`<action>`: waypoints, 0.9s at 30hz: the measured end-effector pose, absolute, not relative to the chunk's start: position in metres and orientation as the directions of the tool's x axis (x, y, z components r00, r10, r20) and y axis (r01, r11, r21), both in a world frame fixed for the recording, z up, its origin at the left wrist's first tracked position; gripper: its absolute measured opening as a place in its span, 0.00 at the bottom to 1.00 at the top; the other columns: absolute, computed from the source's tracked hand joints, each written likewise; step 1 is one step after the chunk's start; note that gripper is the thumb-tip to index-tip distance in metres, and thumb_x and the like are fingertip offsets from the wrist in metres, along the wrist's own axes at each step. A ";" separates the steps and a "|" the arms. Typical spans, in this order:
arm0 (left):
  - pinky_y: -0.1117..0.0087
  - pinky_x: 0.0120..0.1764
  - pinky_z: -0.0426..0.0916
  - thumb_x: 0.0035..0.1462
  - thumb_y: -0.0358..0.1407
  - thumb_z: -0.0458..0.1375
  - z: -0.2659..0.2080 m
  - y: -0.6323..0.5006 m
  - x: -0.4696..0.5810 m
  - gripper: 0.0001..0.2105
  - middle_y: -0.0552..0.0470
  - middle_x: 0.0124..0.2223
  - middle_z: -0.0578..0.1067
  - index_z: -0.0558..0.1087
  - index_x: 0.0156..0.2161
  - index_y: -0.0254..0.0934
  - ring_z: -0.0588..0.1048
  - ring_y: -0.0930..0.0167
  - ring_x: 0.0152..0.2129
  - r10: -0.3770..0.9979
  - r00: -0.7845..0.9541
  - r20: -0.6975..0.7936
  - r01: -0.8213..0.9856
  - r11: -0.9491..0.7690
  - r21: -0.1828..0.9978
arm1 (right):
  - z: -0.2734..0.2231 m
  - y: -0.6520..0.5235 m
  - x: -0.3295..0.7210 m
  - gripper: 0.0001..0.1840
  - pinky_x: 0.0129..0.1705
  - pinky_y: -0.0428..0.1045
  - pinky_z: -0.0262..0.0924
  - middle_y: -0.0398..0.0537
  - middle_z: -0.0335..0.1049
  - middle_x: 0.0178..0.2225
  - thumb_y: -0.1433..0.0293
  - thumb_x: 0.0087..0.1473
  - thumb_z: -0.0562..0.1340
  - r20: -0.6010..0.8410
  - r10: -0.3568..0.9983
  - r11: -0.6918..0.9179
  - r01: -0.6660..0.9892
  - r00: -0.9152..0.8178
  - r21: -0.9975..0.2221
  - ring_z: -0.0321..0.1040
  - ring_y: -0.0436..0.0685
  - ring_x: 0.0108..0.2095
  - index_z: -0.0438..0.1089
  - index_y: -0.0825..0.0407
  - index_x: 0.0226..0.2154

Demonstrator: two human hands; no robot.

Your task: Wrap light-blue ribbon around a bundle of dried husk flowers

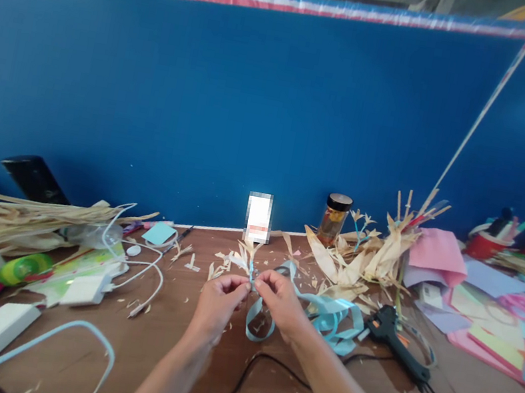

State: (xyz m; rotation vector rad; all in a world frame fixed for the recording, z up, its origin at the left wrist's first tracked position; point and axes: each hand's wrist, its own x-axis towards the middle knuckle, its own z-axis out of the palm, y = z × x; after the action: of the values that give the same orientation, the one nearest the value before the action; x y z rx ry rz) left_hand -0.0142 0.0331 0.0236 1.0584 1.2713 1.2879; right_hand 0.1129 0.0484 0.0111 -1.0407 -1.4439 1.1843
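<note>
Wrapping step, by the look of it: blue ribbon [325,302] going onto the stem [252,268] of the husk flower [245,254], well left of the glue gun [396,347]. Left hand [222,298]: thumb and finger pinched, seemingly on the stem. Right hand [278,302]: pinched just beside it, apparently on ribbon. Ribbon slack lies just left of the glue gun. Next turn calls for steady tension.

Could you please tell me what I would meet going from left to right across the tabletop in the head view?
White power strip, light-blue sticky note, left hand, right hand, black-lidded jar, black glue gun, red cup of pens.
</note>
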 end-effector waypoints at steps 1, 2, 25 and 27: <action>0.79 0.19 0.56 0.39 0.37 0.62 0.024 0.034 -0.015 0.09 0.56 0.18 0.68 0.74 0.26 0.32 0.63 0.79 0.15 0.991 -0.118 -0.060 -0.070 0.052 0.996 | 0.011 0.049 0.113 0.09 0.20 0.42 0.44 0.36 0.52 0.18 0.64 0.49 0.56 0.168 0.973 0.179 0.059 -0.160 -0.982 0.47 0.46 0.19 0.63 0.53 0.25; 0.79 0.19 0.56 0.39 0.37 0.62 0.024 0.034 -0.015 0.10 0.57 0.18 0.68 0.74 0.26 0.32 0.63 0.79 0.15 0.991 -0.115 -0.062 -0.069 0.054 0.996 | 0.010 0.050 0.114 0.09 0.21 0.42 0.46 0.36 0.53 0.18 0.64 0.48 0.56 0.188 0.971 0.202 0.086 -0.147 -0.976 0.48 0.46 0.19 0.63 0.53 0.25; 0.79 0.18 0.54 0.30 0.38 0.65 0.022 0.024 -0.067 0.15 0.58 0.17 0.67 0.73 0.27 0.30 0.62 0.80 0.14 0.933 -0.316 -0.170 -0.229 0.099 0.968 | 0.037 0.055 0.155 0.08 0.28 0.45 0.50 0.45 0.70 0.26 0.75 0.44 0.55 0.201 0.921 0.385 0.700 -0.334 -0.601 0.63 0.53 0.27 0.71 0.51 0.26; 0.79 0.18 0.54 0.30 0.39 0.65 0.021 0.023 -0.068 0.15 0.57 0.17 0.67 0.73 0.27 0.31 0.62 0.80 0.14 0.936 -0.314 -0.157 -0.217 0.090 0.972 | 0.046 0.046 0.158 0.08 0.30 0.46 0.50 0.46 0.70 0.26 0.74 0.45 0.56 0.205 0.926 0.375 0.727 -0.315 -0.575 0.63 0.54 0.29 0.71 0.52 0.26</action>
State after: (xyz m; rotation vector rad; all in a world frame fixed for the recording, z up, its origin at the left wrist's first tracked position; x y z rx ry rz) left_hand -0.0676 0.0231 0.0214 0.7883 1.3480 1.4385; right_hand 0.1582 0.0456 0.0464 -1.4225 -2.1354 0.5222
